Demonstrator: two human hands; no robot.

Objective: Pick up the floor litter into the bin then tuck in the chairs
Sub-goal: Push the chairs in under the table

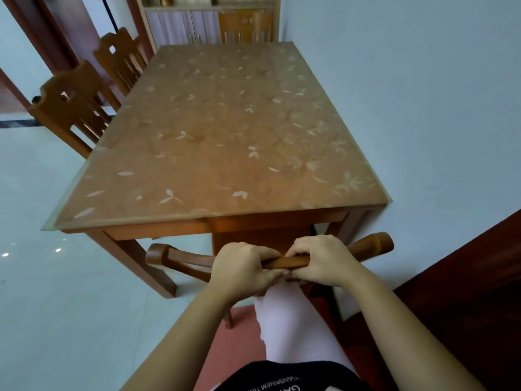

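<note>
A wooden chair (372,245) stands at the near end of the table (225,131), its seat mostly hidden under the tabletop. My left hand (242,266) and my right hand (321,258) both grip the middle of its curved top rail, side by side and nearly touching. Two more wooden chairs (76,105) (121,57) stand along the table's left side, pushed close to its edge. No litter or bin shows in this view.
The table's right side runs along a pale wall (423,108). A dark wooden door or panel (465,292) is at my right. A bookshelf cabinet (211,24) stands beyond the table's far end. Pale tiled floor (42,263) lies to the left.
</note>
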